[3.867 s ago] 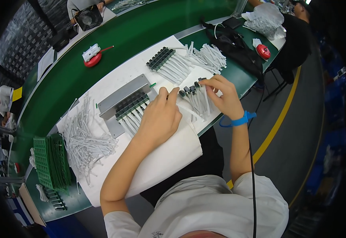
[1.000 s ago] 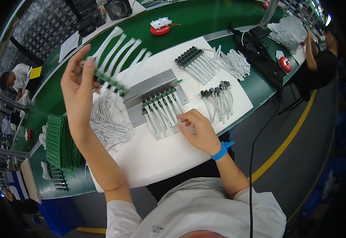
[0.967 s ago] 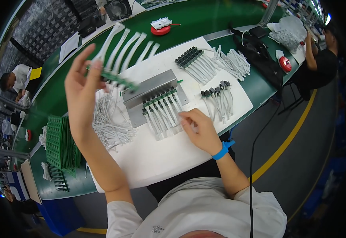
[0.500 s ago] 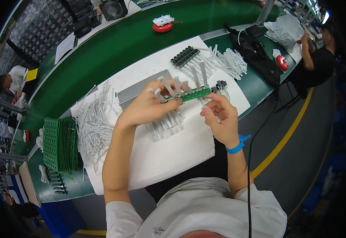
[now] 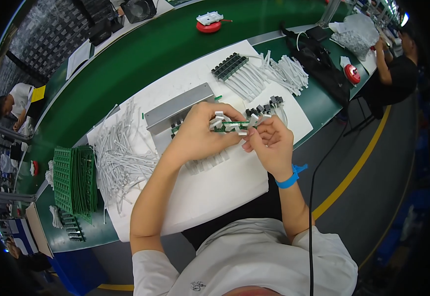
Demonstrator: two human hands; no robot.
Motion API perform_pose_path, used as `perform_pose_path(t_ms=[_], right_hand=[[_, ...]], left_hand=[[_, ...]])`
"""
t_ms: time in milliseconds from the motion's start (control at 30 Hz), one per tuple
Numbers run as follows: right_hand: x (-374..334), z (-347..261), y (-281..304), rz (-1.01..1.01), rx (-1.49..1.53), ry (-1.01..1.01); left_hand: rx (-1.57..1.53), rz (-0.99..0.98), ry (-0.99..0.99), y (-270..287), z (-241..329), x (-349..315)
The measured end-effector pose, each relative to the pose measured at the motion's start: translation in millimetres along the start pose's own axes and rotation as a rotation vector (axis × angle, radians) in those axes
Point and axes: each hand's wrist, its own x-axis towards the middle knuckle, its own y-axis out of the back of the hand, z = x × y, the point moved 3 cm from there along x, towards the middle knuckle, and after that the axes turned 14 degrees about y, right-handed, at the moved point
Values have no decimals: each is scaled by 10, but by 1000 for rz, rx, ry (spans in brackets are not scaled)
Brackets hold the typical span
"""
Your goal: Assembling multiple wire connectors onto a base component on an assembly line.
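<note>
Between my hands is a narrow green circuit board strip (image 5: 230, 126) with several short white flat cables standing up from it, their ends toward me. My left hand (image 5: 205, 132) is closed around the strip's left part. My right hand (image 5: 275, 148), below a blue wristband (image 5: 292, 179), pinches the strip's right end with thumb and forefinger beside a white cable. Just behind the hands lies a grey metal bar-shaped fixture (image 5: 180, 106), partly covered by my left hand. Black connectors with white cables (image 5: 264, 107) lie close behind my right fingers.
Left of me lie a loose heap of white cables (image 5: 121, 163) and a stack of green circuit panels (image 5: 72, 180). A black connector block with cables (image 5: 229, 66) and a pile of white cables (image 5: 291, 74) are farther back. A black bag (image 5: 318, 69) and red round dispensers (image 5: 352, 74) stand on the bench.
The strip has turned so its cables point toward me instead of upward. My left hand has shifted right, and my right hand has closed onto the strip's right end.
</note>
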Motion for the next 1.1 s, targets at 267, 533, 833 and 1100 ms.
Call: perform_pose_path(t_ms=[267,533,833,1100], right_hand=[[-32,31,-32,48,16,47],[-31,-11,-21,-16,-156,99],[-39,105,10,20,-10,-123],[-143,161,16,68,-47,-69]], left_hand=[[-83,60,133,23,-182,76],[55,-12,75,31,-122,73],[119,112,98,-85,-200,98],[190,151,271,-175,-168,45]])
